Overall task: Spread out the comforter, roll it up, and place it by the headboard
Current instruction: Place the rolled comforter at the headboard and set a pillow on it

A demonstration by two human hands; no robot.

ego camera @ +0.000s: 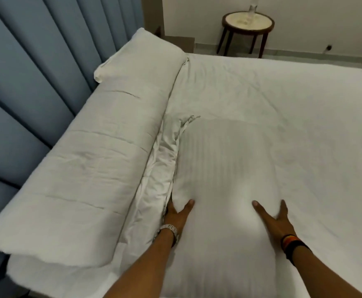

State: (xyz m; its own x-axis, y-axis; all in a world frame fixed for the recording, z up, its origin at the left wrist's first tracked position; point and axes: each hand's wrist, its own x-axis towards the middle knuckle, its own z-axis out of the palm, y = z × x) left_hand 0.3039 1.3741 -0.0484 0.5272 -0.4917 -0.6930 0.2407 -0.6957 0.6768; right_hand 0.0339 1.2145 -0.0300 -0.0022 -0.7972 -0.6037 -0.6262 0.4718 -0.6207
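Note:
The white comforter [94, 151] lies rolled into a long bundle against the blue padded headboard [31, 67] on the left. In front of me a white striped pillow [223, 168] rests on the bed, beside the roll. My left hand [177, 214] grips the pillow's near left edge, thumb on top and fingers tucked under next to its crumpled open end [165, 160]. My right hand [276, 220] holds the pillow's near right side, thumb and a finger spread on top and the other fingers hidden behind it.
A second white pillow [141, 52] lies at the far end of the roll by the headboard. The white sheet [294, 100] covers the rest of the bed. Beyond the bed stands a round side table [247, 23] with a glass bottle [252, 8] on it.

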